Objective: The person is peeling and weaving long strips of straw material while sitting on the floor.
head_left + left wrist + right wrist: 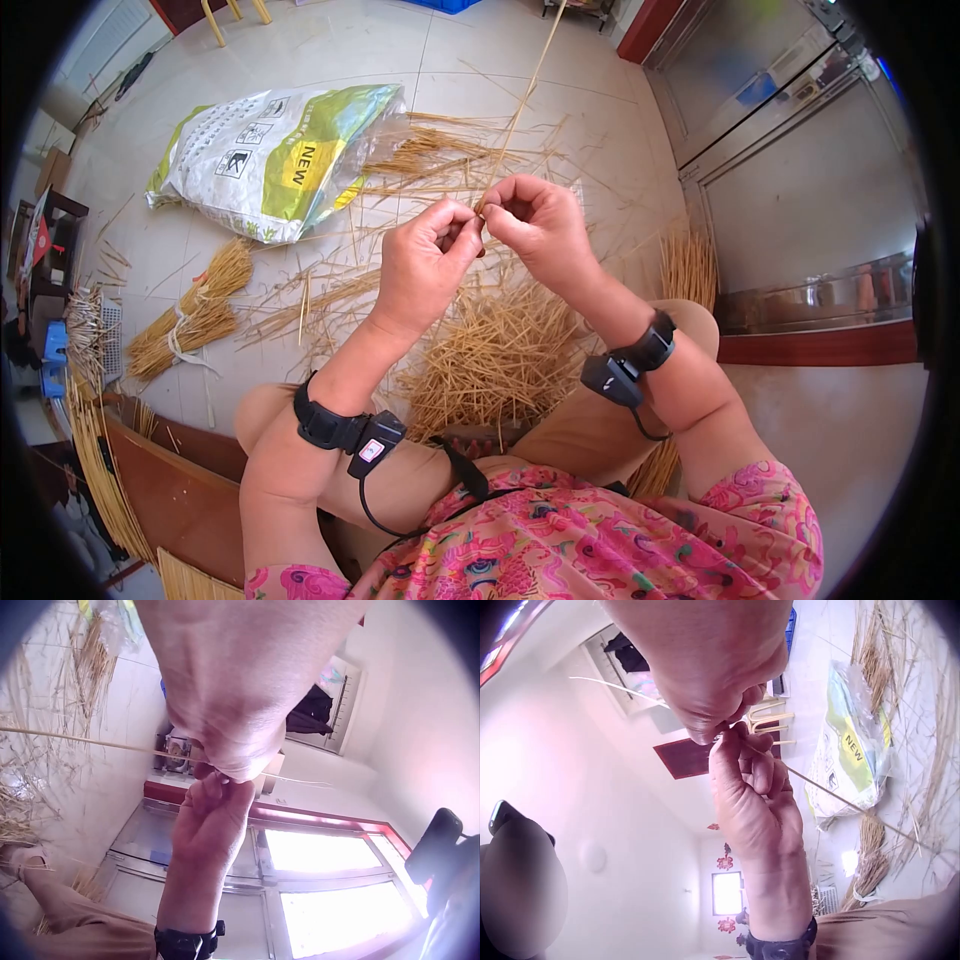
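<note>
In the head view my left hand (425, 260) and right hand (545, 230) meet at the fingertips, raised in front of my lap. Both pinch one long, thin straw stalk (530, 85), which runs up and away from them. In the left wrist view the stalk (97, 741) extends to either side of the hands. The right wrist view shows it slanting past the left hand (757, 810), whose thumb and fingers are bent at the stalk. Below the hands, a loose pile of cut straw (490, 350) lies between my legs.
A printed bag (240, 160) lies on the tiled floor, straw at its mouth. Left of my knees are a tied straw bundle (200, 310), a grey basket (113, 335) and a brown wooden piece (170, 490). Metal doors (810, 190) stand at the right; more straw (688, 265) leans nearby.
</note>
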The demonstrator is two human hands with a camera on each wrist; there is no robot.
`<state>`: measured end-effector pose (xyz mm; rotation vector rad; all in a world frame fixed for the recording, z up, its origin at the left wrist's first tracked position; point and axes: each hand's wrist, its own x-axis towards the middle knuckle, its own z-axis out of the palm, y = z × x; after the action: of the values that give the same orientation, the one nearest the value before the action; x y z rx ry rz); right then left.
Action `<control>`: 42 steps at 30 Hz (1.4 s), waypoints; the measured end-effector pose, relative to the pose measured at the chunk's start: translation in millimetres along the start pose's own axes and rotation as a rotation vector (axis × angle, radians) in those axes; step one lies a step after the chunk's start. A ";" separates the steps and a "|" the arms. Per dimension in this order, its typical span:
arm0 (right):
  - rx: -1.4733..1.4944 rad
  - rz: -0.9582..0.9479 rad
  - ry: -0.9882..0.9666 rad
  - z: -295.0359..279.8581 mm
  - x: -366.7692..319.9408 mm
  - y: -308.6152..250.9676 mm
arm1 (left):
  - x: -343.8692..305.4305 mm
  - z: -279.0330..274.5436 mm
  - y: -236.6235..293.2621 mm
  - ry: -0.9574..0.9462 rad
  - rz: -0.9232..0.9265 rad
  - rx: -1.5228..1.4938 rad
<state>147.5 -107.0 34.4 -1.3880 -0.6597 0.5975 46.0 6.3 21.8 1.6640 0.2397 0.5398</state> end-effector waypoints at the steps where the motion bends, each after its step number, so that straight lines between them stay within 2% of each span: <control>1: 0.004 -0.001 0.000 0.3 0.0 0.5 | -0.7 -0.2 -0.1 -0.005 -0.005 0.015; 13: 0.029 -0.008 -0.031 -0.2 0.0 -1.7 | -2.6 -6.1 4.8 -0.079 -0.022 -0.010; 27: 0.036 0.008 -0.038 3.2 -1.1 -1.3 | -3.4 -4.7 1.2 -0.026 0.017 0.015; 33: 0.047 -0.015 0.048 10.3 -3.5 0.8 | -3.6 -4.7 -0.9 -0.037 0.021 0.061; 39: 0.123 -0.001 -0.007 7.8 -4.4 2.3 | -4.9 -5.4 2.2 -0.025 -0.008 -0.003; 42: 0.035 -0.053 0.060 2.6 0.0 -0.9 | -6.2 -6.8 2.6 -0.060 -0.032 0.032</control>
<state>145.6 -105.3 35.5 -1.3471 -0.6332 0.5212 37.0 9.0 23.6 1.7020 0.2326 0.4635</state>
